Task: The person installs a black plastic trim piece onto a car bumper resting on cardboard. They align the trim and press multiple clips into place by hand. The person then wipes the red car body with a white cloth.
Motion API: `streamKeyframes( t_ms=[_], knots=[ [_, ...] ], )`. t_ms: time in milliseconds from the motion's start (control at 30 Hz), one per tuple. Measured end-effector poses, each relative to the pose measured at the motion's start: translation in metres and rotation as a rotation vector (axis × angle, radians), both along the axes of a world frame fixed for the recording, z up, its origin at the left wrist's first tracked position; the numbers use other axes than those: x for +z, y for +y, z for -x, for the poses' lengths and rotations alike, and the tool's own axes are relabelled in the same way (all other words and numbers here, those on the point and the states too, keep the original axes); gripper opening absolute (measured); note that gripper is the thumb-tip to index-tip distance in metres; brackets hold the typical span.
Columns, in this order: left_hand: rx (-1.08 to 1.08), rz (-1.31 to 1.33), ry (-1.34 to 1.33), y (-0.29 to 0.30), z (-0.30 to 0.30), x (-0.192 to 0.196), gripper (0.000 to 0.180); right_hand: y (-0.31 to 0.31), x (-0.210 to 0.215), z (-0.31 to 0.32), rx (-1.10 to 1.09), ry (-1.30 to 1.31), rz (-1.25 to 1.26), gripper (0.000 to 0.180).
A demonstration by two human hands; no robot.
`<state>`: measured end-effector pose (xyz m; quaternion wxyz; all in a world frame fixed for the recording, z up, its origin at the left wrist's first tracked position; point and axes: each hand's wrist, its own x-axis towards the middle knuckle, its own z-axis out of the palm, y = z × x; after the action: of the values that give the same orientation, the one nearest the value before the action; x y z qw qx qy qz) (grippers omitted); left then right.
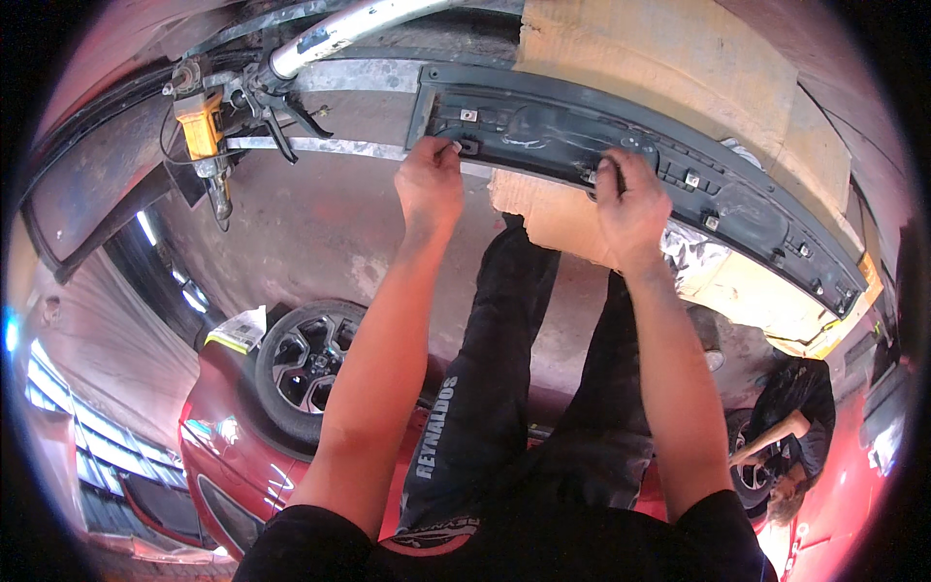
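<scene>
Workshop floor (339, 213): grey, stained; red car (228, 451) with dark wheel (312, 361) at lower left.
Trim panel (548, 126): long, black, lying across cardboard (669, 48) and a metal frame (364, 76).
Left hand (430, 189): fingertips together at the panel's left end; cannot tell what they pinch.
Right hand (635, 199): fingers curled at its near edge; grip unclear.
Yellow tool (201, 126): left of the panel.

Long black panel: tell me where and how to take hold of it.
Probably by both long edges, from the near side, in a wide two-handed grip: the panel is long and narrow, lies crosswise, and its left end extends past the cardboard.
</scene>
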<state>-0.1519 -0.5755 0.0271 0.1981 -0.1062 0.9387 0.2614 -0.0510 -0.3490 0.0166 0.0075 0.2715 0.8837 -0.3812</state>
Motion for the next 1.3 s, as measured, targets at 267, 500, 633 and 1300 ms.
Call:
streamKeyframes(
  t_ms=[267, 500, 633, 1300],
  knots=[
    [-0.088, 0.192, 0.018, 0.014, 0.0, 0.006, 0.017, 0.025, -0.039, -0.016, 0.232, 0.039, -0.272, 0.014],
    [-0.139, 0.251, 0.028, 0.016, 0.002, 0.004, 0.019, 0.025, -0.038, -0.015, 0.225, 0.058, -0.256, 0.014],
    [-0.252, 0.261, 0.128, 0.008, -0.003, -0.004, 0.014, 0.025, -0.042, -0.017, 0.215, 0.082, -0.23, 0.015],
    [-0.406, 0.319, 0.205, 0.014, 0.003, -0.006, 0.012, 0.026, -0.052, -0.022, 0.244, 0.112, -0.236, 0.015]
  ],
)
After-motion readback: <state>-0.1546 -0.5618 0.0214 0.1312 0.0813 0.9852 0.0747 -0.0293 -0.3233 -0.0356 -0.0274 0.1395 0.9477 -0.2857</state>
